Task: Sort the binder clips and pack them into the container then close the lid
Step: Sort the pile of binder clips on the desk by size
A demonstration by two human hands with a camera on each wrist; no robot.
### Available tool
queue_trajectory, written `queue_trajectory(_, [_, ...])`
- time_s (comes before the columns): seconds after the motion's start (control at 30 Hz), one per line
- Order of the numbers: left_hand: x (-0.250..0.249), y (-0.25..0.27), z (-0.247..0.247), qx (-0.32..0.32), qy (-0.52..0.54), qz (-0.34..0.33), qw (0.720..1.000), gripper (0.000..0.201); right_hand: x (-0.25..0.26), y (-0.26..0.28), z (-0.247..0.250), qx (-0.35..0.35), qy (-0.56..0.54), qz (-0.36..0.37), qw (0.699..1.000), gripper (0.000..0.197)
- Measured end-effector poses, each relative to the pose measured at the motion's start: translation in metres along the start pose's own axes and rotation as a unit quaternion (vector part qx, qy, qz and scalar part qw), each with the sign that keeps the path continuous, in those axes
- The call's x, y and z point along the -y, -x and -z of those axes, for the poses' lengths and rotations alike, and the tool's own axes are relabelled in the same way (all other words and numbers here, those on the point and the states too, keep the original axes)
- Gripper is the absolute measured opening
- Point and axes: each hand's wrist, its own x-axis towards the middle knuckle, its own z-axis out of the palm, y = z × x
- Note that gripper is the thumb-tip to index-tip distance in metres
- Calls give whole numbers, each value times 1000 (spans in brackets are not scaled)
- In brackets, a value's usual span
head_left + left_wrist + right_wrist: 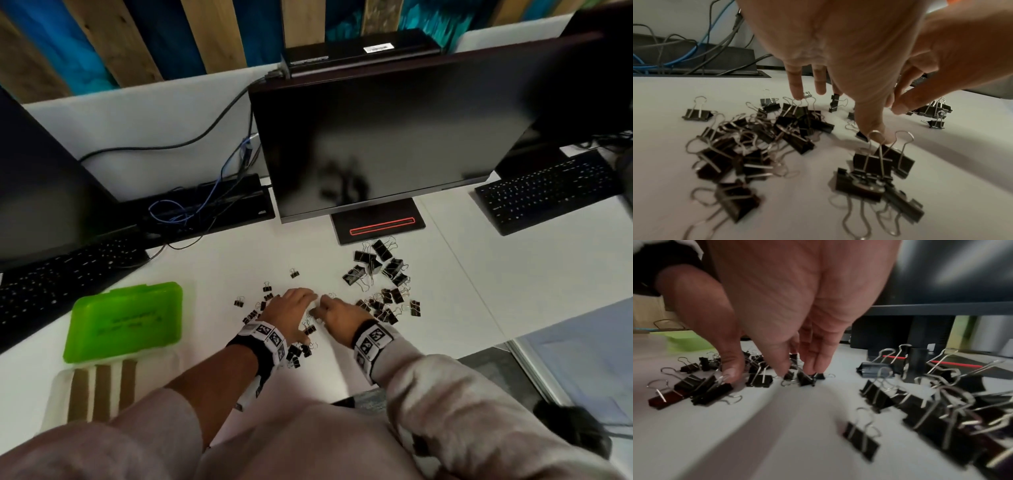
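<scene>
A: On the white worktop (445, 274), just in front of the monitor stand (378, 226), lie the binder clips, apart by size: the large clips (376, 265) farthest out, mid-sized ones (387, 306) to the right of the hands, and the small clips (263, 303) under and beside the left hand (291, 313).

B: And the green container (125, 322)?

A: Well to the left, lid down, nothing packed yet by the look of it.

B: What is each grip doing?

A: The left hand's grip is wide, fingers straight and spread, their tips touching down among the small clips (764, 133). The right hand (339, 317) has a narrow grip, fingertips (813, 368) bunched down on one tiny clip (807, 378); whether it is actually pinched I cannot tell.

B: How would they handle?

A: Light, stiff steel, I'd judge, and not fragile. The wire loops tangle, so a handful may drag neighbours along. Best taken by the black body or by a raised loop; the smooth worktop would let them skate if pushed.
</scene>
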Motion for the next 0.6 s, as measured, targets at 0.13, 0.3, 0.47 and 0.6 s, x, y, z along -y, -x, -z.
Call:
queue_trajectory(0.13, [8,3,2,4,-3,4,1000,96,3,-7,-3,9,19,-24,999,35])
queue_trajectory(0.3, [7,-5,8,3,-1,-4,1000,94,-23,0,8,-55,-62,-57,995,27])
queue_trajectory(0.47, [-11,-19,9,6,4,-6,1000,89,-63,28,13,-92,-61,-160,981,26])
queue_trajectory(0.6, [-18,-20,1,47,-18,-26,998,82,-73,42,5,-82,-32,-173,981,26])
